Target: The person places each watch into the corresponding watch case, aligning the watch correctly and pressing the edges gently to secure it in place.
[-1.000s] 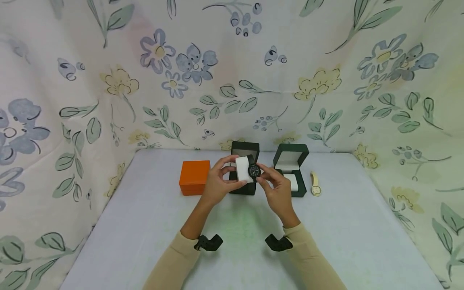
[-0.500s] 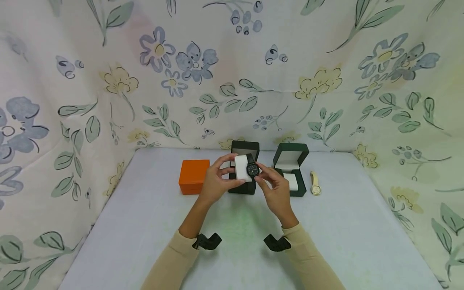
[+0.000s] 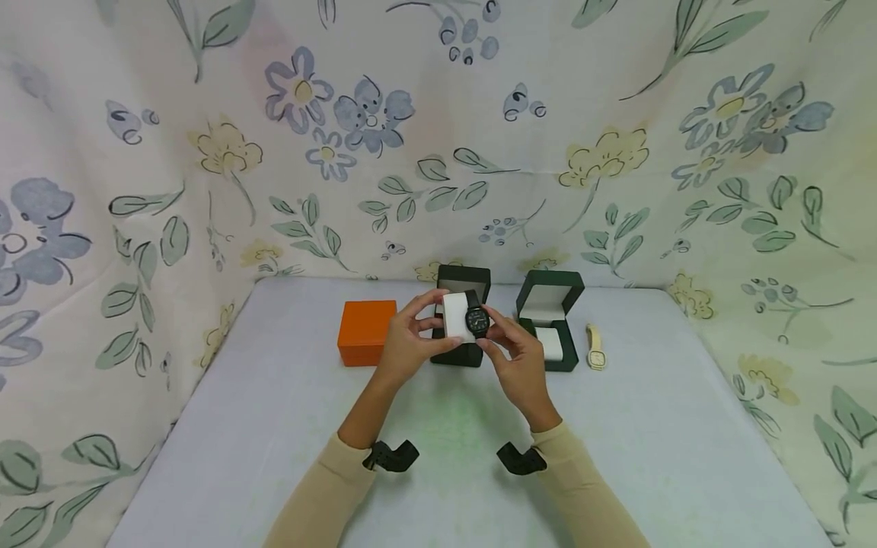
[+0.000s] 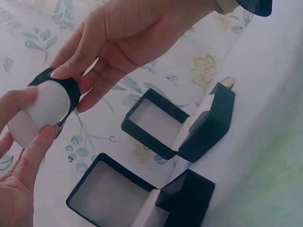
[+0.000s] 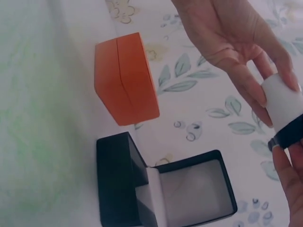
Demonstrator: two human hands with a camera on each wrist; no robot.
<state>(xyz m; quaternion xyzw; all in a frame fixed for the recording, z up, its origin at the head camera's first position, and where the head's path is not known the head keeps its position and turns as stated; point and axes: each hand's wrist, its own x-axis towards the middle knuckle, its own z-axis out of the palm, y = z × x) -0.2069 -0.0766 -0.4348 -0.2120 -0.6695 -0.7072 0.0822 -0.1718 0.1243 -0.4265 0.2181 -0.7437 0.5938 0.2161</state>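
We see the black watch (image 3: 477,322) held up above the worktop (image 3: 438,479), its strap round the right end of a white cushion (image 3: 454,317). Our left hand (image 3: 406,344) pinches the cushion between thumb and fingers; our right hand (image 3: 518,364) pinches the watch at its edge and strap. We judge the step in hand to be working the watch along the cushion, though whether on or off we cannot tell. The next move seems to call for a steady left grip while the right eases the strap evenly. Just beyond stands the open black box (image 3: 462,356); to its right, the open green box (image 3: 567,346), then a gold watch (image 3: 595,350). A closed orange box (image 3: 367,333) sits left.
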